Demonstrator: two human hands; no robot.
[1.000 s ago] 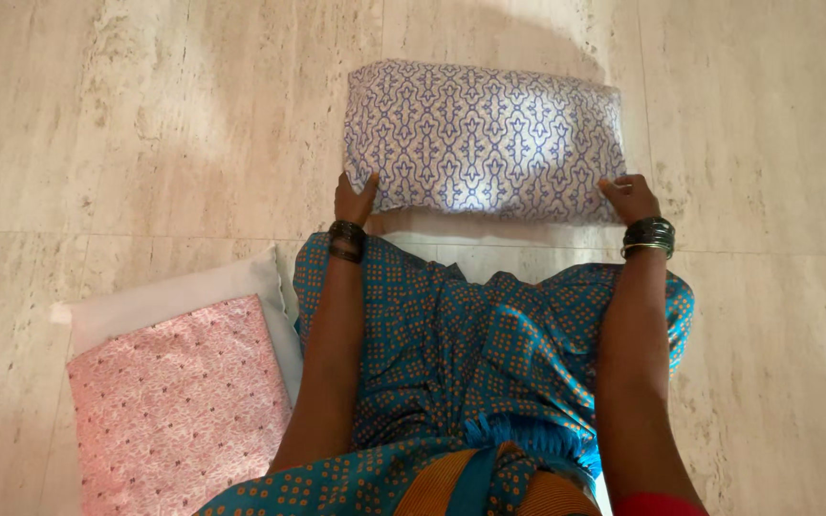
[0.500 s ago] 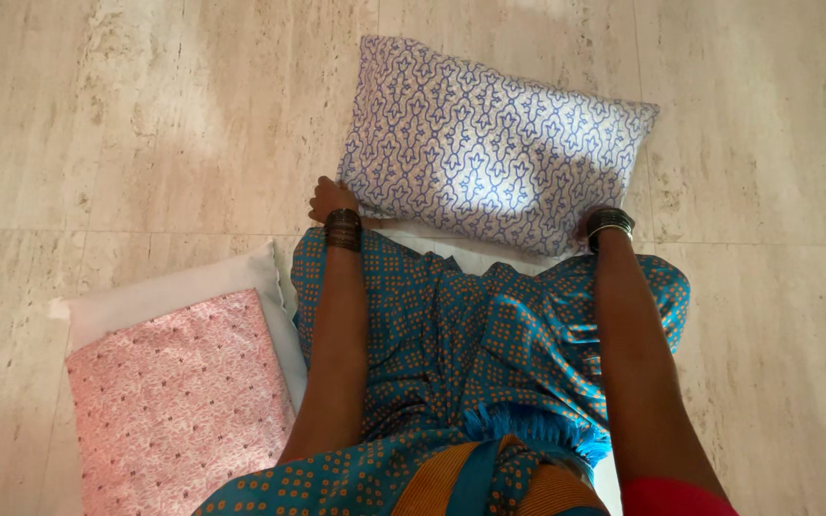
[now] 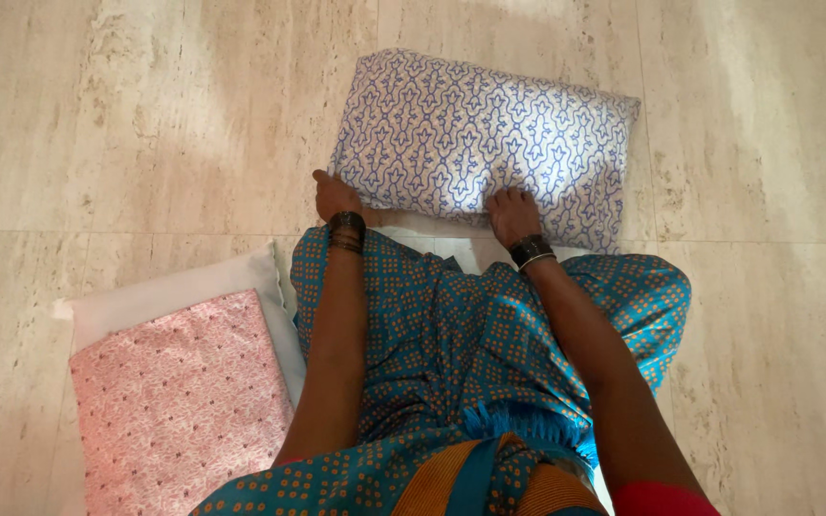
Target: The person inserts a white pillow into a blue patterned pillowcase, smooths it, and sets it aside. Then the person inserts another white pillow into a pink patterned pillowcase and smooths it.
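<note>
A person sits on a pale marble-look tiled floor [image 3: 97, 115], knees covered by a teal skirt with orange dots [image 3: 489, 325], and works on a pillow in a white cover with a blue lattice print [image 3: 480, 134]. The pillow lies flat on the floor just beyond the knees, slightly skewed, with its right end angled away. The left hand [image 3: 335, 196] grips the pillow's near left corner, fingers curled around the edge, dark bangles [image 3: 346, 231] at the wrist. The right hand [image 3: 511, 212] lies palm down on the near edge, a little right of the middle, fingers spread and pressing on the fabric rather than closed around it; it too wears bangles. As far as the view shows, the cover already encloses the pillow on the far, left and right sides, so the dressing looks mostly done. The near edge, under both hands, is partly hidden, so whether its opening is tucked shut cannot be told; smoothing and squaring that side looks to be what remains. To the person's left, well apart from the hands, a pink patterned pillow [image 3: 174, 401] rests on top of a plain white pillow [image 3: 174, 287], which looks bare.
</note>
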